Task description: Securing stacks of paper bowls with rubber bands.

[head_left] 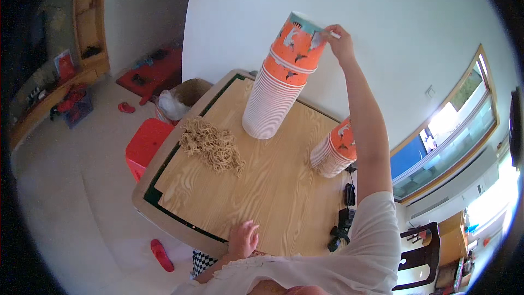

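Observation:
A tall stack of nested paper tubs (271, 98) stands upside down on the wooden table, its white rims packed closely. The topmost paper tub (297, 42), orange with teal and pale figures, sits higher than the one beneath. My right hand (341, 42) is stretched out to the far side, fingers closed on that tub's upper edge. A small white bit shows at my fingers; I cannot tell what it is. My left hand (244, 239) rests at the near table edge, fingers loosely curled and apart, holding nothing. Beyond my right forearm, a shorter tub stack (334, 150) is partly hidden.
A heap of tan curly strands (212, 145) lies on the table's left side. Black adapters and cables (345, 221) run along the right edge. A red stool (150, 145) and a bin with a plastic bag (173, 104) stand left. A pale wall rises behind the table.

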The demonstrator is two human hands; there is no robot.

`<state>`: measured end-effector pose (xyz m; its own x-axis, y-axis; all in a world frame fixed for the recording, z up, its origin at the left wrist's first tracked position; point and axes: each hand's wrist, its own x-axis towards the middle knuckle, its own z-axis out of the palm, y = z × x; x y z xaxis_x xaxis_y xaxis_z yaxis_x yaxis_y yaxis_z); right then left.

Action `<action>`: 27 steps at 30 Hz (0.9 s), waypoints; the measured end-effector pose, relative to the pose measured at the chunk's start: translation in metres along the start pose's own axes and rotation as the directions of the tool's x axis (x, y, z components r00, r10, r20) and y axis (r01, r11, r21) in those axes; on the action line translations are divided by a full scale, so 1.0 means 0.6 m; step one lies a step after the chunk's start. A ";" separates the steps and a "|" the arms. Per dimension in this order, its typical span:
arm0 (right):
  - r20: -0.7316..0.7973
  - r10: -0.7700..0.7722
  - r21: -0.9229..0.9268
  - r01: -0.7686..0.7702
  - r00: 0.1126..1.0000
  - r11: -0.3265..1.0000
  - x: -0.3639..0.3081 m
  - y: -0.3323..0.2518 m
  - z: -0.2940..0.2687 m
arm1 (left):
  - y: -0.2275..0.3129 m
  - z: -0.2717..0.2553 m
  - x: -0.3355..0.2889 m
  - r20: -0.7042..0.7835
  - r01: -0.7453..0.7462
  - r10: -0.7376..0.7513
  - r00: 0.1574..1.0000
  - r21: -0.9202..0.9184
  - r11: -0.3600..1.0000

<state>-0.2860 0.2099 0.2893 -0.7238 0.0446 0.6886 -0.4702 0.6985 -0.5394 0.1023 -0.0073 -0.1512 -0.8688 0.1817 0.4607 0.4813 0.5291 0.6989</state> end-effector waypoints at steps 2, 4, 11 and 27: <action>-0.045 -0.010 0.052 0.012 0.999 0.999 -0.001 -0.036 -0.016 | 0.000 -0.002 -0.001 -0.004 -0.001 0.001 1.000 0.018 1.000; -0.155 -0.075 0.093 0.090 0.985 0.992 0.003 -0.041 -0.042 | 0.002 -0.005 0.003 -0.003 -0.017 0.017 1.000 0.010 1.000; -0.407 -0.167 0.310 0.308 0.898 0.900 -0.148 -0.111 -0.125 | 0.022 -0.030 0.018 0.006 -0.027 0.027 1.000 -0.014 1.000; 0.163 0.443 0.661 -0.431 0.882 0.615 -0.699 -0.012 -0.020 | 0.105 -0.106 0.159 -0.023 0.211 -0.340 0.940 -0.746 0.632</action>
<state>0.0270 0.1949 0.0100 -0.9286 0.2328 0.2890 -0.3107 -0.0618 -0.9485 0.0570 -0.0095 -0.0282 -0.9778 -0.0281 0.2078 0.2082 -0.2454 0.9468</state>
